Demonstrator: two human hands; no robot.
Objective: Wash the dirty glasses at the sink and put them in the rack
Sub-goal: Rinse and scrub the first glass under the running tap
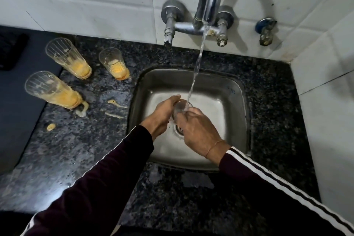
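Gripping glass (179, 108), both hands curled

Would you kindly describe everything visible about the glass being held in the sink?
The glass looks clear and see-through, held over the steel sink near the drain. The left hand grips its side; the right hand holds it from the other side. The tap's running water strikes its rim. Its contents are hard to tell.

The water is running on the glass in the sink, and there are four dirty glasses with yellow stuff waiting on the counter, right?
Not quite. The head view shows three dirty glasses on the counter, not four: one at the back left, one beside it and one nearer. The rest is right: the water is running on the glass in the sink.
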